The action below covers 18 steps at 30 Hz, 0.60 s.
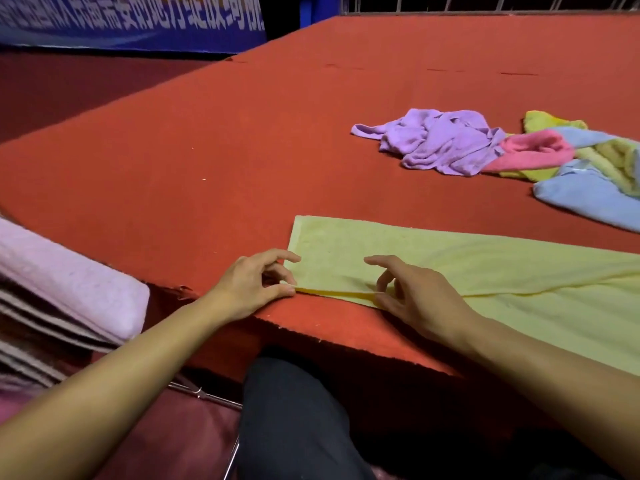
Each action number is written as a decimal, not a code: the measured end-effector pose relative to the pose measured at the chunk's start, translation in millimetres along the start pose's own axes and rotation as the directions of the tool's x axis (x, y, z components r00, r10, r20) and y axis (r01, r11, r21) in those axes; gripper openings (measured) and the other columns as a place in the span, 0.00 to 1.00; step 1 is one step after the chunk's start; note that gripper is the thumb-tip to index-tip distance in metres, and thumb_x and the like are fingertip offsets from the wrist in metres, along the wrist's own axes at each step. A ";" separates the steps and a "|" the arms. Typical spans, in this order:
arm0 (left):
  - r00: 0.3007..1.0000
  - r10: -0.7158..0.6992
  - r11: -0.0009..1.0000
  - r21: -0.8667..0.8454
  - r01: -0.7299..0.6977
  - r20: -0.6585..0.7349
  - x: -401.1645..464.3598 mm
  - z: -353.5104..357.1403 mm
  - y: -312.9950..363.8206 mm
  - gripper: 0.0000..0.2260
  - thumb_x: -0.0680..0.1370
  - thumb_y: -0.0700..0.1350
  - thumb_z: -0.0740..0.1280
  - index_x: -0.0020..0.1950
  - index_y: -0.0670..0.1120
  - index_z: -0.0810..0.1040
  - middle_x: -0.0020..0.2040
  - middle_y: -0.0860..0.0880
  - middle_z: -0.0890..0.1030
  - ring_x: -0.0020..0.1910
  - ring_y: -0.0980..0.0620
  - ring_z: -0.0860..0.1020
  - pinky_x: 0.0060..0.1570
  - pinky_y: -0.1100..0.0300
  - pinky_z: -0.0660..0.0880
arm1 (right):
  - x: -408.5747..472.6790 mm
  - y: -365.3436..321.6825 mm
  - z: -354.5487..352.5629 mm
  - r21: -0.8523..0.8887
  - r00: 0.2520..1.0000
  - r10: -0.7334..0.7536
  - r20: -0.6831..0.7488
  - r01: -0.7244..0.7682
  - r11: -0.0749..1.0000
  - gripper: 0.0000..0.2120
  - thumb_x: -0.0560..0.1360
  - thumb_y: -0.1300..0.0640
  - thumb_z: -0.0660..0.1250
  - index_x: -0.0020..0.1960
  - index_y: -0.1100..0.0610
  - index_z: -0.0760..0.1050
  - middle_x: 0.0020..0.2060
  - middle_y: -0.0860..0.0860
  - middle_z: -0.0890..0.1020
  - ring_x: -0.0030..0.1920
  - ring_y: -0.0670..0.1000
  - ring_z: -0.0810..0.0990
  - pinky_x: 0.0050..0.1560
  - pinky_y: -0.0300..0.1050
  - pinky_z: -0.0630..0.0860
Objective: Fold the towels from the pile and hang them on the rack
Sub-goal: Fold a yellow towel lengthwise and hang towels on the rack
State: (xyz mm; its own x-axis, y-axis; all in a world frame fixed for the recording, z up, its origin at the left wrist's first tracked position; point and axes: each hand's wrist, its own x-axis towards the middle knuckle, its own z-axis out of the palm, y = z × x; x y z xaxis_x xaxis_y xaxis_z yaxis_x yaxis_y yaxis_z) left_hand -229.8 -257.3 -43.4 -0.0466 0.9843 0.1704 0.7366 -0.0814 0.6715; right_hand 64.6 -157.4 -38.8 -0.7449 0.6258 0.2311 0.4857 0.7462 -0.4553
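Note:
A pale yellow towel (450, 268) lies spread on the red carpeted table (207, 161), near its front edge. My left hand (252, 285) pinches the towel's near left corner between thumb and fingers. My right hand (412, 292) pinches the same near edge a little to the right, index finger stretched over the cloth. The edge between both hands is lifted slightly into a thin fold. A pile of crumpled towels sits at the far right: purple (440, 142), pink (533, 154), yellow (609, 157) and light blue (585, 195).
Folded towels, a light pink one (69, 282) on top, hang on a rack at the left, below table height. A metal rack bar (207, 396) shows beside my dark-trousered knee (298, 420). A blue banner (131, 22) stands far back.

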 end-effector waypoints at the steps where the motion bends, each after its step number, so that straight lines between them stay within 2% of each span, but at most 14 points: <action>1: 1.000 0.007 1.000 0.013 -0.007 0.005 -0.8 0.4 -0.7 0.22 0.70 0.42 0.78 0.56 0.61 0.75 0.43 0.63 0.84 0.49 0.62 0.81 0.56 0.68 0.73 | -2.1 -0.1 -0.1 0.008 1.000 0.000 0.021 0.000 1.000 0.28 0.75 0.51 0.70 0.70 0.40 0.64 0.45 0.36 0.78 0.39 0.40 0.75 0.41 0.34 0.70; 4: 0.999 0.027 0.998 0.049 -0.028 0.017 -0.5 0.3 -1.6 0.23 0.70 0.43 0.78 0.56 0.63 0.74 0.45 0.65 0.83 0.49 0.63 0.81 0.56 0.67 0.74 | -5.2 -2.1 -0.7 -0.021 0.995 0.002 0.095 0.000 1.000 0.30 0.74 0.46 0.71 0.72 0.40 0.61 0.47 0.37 0.78 0.45 0.41 0.74 0.46 0.38 0.73; 7: 0.997 0.072 0.984 0.159 -0.078 0.043 3.0 -3.1 -1.2 0.22 0.71 0.45 0.77 0.57 0.65 0.72 0.45 0.65 0.83 0.48 0.63 0.81 0.55 0.64 0.76 | -5.5 -3.3 -1.5 -0.045 0.996 0.010 0.094 -0.006 0.999 0.30 0.75 0.46 0.70 0.73 0.41 0.60 0.48 0.37 0.78 0.45 0.40 0.72 0.48 0.38 0.72; 9: 0.978 0.194 0.921 0.327 -0.210 0.082 6.4 -5.4 -3.1 0.21 0.74 0.47 0.75 0.62 0.62 0.71 0.46 0.62 0.82 0.48 0.58 0.81 0.52 0.57 0.78 | -5.2 -3.8 -1.3 -0.056 0.996 0.005 0.085 0.000 0.998 0.29 0.76 0.49 0.69 0.73 0.41 0.61 0.49 0.38 0.79 0.44 0.40 0.72 0.47 0.39 0.71; 12: 0.929 0.338 0.808 0.459 -0.369 0.152 9.6 -8.8 -6.8 0.21 0.78 0.49 0.67 0.68 0.57 0.65 0.49 0.53 0.83 0.47 0.50 0.81 0.47 0.55 0.80 | -4.4 -7.1 -0.4 -0.085 0.998 -0.007 0.065 0.013 0.996 0.28 0.77 0.52 0.67 0.74 0.43 0.60 0.50 0.40 0.80 0.42 0.41 0.72 0.46 0.38 0.71; 15: 0.902 0.416 0.758 0.502 -0.416 0.117 10.6 -21.8 -10.8 0.20 0.79 0.51 0.62 0.71 0.50 0.66 0.48 0.52 0.82 0.45 0.51 0.80 0.48 0.58 0.77 | -2.4 -14.2 1.4 -0.022 1.000 -0.009 0.007 0.010 1.000 0.29 0.76 0.54 0.67 0.74 0.45 0.60 0.47 0.39 0.80 0.37 0.41 0.74 0.43 0.38 0.73; 18: 0.897 0.434 0.738 0.540 -0.405 0.081 7.4 -35.6 -15.7 0.22 0.79 0.51 0.61 0.72 0.47 0.67 0.48 0.56 0.81 0.44 0.53 0.77 0.49 0.60 0.74 | 2.6 -22.2 6.2 0.022 0.998 -0.024 -0.051 0.025 0.999 0.30 0.75 0.55 0.68 0.73 0.43 0.60 0.45 0.38 0.81 0.35 0.42 0.76 0.41 0.36 0.73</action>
State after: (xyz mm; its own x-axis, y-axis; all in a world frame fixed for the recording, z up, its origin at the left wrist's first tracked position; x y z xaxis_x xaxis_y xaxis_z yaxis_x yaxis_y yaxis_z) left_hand -265.7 -254.3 -27.0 0.3323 0.8607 0.3857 0.9266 -0.3742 0.0369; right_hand 49.1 -173.8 -33.4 -0.7322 0.6186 0.2851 0.4568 0.7564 -0.4681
